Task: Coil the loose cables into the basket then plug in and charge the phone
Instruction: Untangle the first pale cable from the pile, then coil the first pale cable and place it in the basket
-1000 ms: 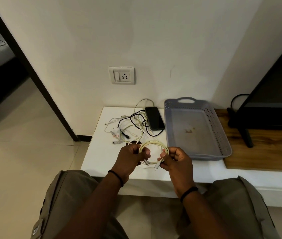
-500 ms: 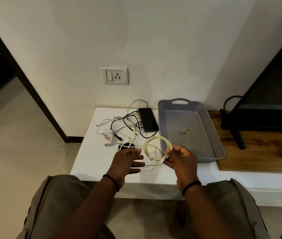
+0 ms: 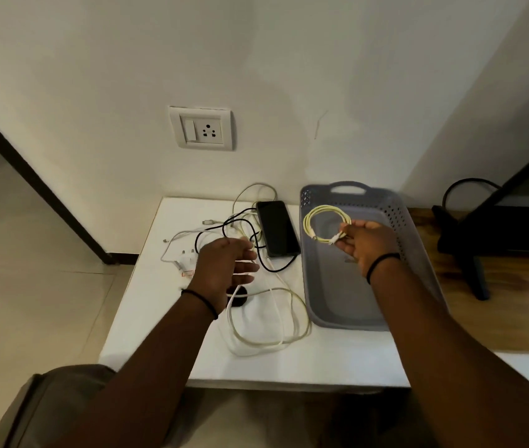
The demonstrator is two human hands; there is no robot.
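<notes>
My right hand (image 3: 361, 242) pinches a coiled pale yellow cable (image 3: 311, 225) and holds it over the grey perforated basket (image 3: 418, 253). My left hand (image 3: 224, 265) hovers with relaxed fingers above the tangle of loose cables (image 3: 240, 227) on the white table (image 3: 146, 318). A black phone (image 3: 277, 228) lies face up between the tangle and the basket. A long white cable (image 3: 266, 331) lies looped near the table's front. A white plug adapter (image 3: 187, 258) sits left of my left hand.
A wall socket with a switch (image 3: 200, 128) is above the table. A black stand with a cable (image 3: 470, 253) rests on a wooden surface (image 3: 515, 305) to the right. A dark door frame (image 3: 46, 195) runs down the left.
My right hand carried the coiled yellow cable from in front of me to above the basket. My left hand let go of it and moved over the tangled cables.
</notes>
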